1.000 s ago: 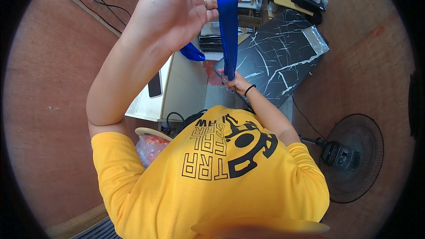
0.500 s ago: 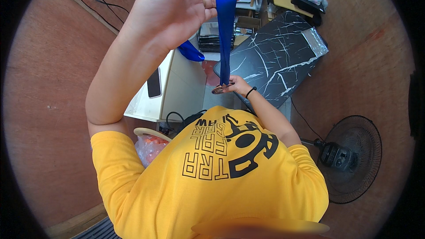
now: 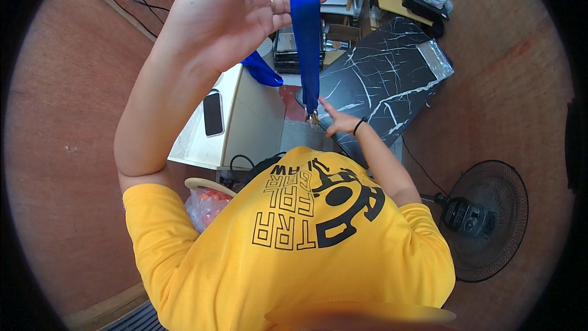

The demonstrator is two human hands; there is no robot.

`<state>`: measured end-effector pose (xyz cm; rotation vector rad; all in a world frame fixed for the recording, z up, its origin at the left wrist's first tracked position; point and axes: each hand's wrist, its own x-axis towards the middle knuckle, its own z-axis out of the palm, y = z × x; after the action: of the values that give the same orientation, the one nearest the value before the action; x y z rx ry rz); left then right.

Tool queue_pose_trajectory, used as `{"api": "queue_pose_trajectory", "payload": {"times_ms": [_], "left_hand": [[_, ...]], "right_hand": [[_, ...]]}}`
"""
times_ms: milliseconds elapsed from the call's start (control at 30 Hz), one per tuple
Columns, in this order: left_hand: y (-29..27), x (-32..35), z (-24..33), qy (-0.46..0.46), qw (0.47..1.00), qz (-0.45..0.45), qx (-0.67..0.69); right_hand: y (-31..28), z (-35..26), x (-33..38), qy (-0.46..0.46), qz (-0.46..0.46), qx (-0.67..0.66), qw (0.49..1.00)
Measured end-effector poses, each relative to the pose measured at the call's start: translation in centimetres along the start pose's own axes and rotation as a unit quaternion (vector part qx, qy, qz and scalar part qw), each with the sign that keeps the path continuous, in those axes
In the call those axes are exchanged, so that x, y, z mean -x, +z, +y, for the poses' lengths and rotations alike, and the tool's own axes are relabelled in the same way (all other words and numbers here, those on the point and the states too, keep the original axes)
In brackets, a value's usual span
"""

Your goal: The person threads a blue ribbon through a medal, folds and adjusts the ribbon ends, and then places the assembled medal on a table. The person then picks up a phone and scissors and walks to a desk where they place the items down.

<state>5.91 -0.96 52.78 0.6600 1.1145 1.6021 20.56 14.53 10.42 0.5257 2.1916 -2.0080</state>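
My left hand point(image 3: 226, 12) is raised high at the top of the view, its fingers stretched through the loop of a blue ribbon point(image 3: 305, 43). The ribbon hangs straight down from those fingers, and a medal point(image 3: 313, 117) dangles at its lower end. The medal shows nearly edge-on, so its face cannot be made out. Just right of the medal is my right hand point(image 3: 339, 122), a black band round its wrist. Its fingers are apart and appear free of the medal.
A black marble-patterned table point(image 3: 380, 79) stands ahead right. A white cabinet point(image 3: 251, 122) to the left bears a phone point(image 3: 213, 113) and another blue ribbon point(image 3: 262, 70). Shelves point(image 3: 340, 9) stand behind. At right is a black fan point(image 3: 487, 220); a plastic bag point(image 3: 208, 205) sits lower left.
My right hand has let go of the medal and shifted slightly right, fingers spreading. The medal has turned edge-on. My left hand has drifted a little left with the ribbon.
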Motion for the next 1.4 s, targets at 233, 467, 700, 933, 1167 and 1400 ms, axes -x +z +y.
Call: {"api": "queue_pose_trajectory", "payload": {"times_ms": [233,467,700,933,1167,1400], "left_hand": [[-0.3,-0.2,0.2,-0.018,1.000,-0.003,0.014],[-0.3,-0.7,0.3,-0.028,1.000,-0.005,0.006],[-0.1,-0.4,0.1,-0.025,1.000,0.008,-0.010],[-0.2,0.2,-0.1,-0.010,0.998,-0.053,-0.016],[-0.9,-0.5,-0.4,-0.003,0.996,-0.035,-0.080],[-2.6,-1.5,-0.8,0.046,0.972,-0.073,-0.218]], "right_hand": [[-3.8,-2.0,-0.9,-0.061,0.094,0.133,0.985],[-2.0,-2.3,-3.0,-0.057,-0.039,0.241,0.968],[1.1,-2.4,-2.5,-0.166,0.026,0.120,0.978],[5.3,-1.6,-2.5,-0.060,0.211,0.178,0.959],[5.9,1.5,-2.9,-0.191,0.257,0.170,0.932],[4.2,2.5,-2.8,-0.193,0.242,0.173,0.935]]}}
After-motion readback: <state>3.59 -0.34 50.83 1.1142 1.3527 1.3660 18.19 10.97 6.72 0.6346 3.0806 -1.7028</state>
